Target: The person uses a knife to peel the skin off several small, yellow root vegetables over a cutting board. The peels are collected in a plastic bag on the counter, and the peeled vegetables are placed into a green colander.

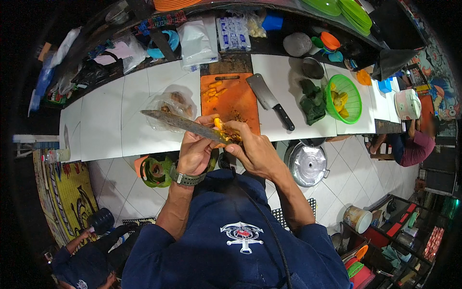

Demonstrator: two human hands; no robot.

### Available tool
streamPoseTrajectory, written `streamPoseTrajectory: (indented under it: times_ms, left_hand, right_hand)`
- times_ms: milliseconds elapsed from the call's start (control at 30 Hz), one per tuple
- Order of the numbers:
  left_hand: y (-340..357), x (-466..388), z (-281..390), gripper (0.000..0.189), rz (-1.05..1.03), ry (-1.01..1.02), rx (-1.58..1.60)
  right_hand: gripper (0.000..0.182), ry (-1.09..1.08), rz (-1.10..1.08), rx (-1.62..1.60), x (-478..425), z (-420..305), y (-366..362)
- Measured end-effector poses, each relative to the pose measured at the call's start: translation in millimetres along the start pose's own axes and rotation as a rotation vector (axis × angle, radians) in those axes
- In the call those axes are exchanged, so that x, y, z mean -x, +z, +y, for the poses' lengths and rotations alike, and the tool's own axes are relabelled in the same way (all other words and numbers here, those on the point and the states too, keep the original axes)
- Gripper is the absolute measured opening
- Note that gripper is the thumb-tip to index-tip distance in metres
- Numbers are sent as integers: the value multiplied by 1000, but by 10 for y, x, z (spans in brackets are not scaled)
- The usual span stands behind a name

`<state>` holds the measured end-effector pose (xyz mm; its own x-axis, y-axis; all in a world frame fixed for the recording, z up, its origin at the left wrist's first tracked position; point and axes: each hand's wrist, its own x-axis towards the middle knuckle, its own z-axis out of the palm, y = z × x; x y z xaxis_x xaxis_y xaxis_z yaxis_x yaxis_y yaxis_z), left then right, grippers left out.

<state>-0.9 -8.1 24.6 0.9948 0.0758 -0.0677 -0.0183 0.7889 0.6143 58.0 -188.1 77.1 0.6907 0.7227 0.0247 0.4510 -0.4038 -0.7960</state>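
My left hand (195,153), with a watch at its wrist, pinches a small yellow-orange piece of root (218,123) that looks like turmeric. In my right hand (261,155) is a long knife (180,122) with a stained blade. Its tip points left and its handle is hidden by my fingers. The blade lies across my left fingers, close to the root. Both hands are over the near edge of an orange cutting board (234,103). Several peeled pieces (214,88) lie at the board's far left, with brown scrapings (238,116) nearer me.
Right of the board lie a cleaver (265,95), dark green leaves (312,104) and a green basket (355,97) holding yellow pieces. A clear plastic bag (175,104) with brown contents lies left. Below the counter stands a lidded metal pot (308,164). Two other people are nearby.
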Motion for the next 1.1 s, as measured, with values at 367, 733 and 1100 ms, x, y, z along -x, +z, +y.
streamPoseTrajectory:
  times_ms: [367,733,1100]
  left_hand:
    - [-22,44,-83,32,68,11,-119]
    - [-6,-47,-10,32,39,-131,103]
    - [-24,-35,7,37,-38,-132,165]
  right_hand:
    - [38,-42,108,58,-28,-2,95]
    - [43,-89,97,-121,-93,127,-4]
    - [45,3,-62,38,-79,-11,-75]
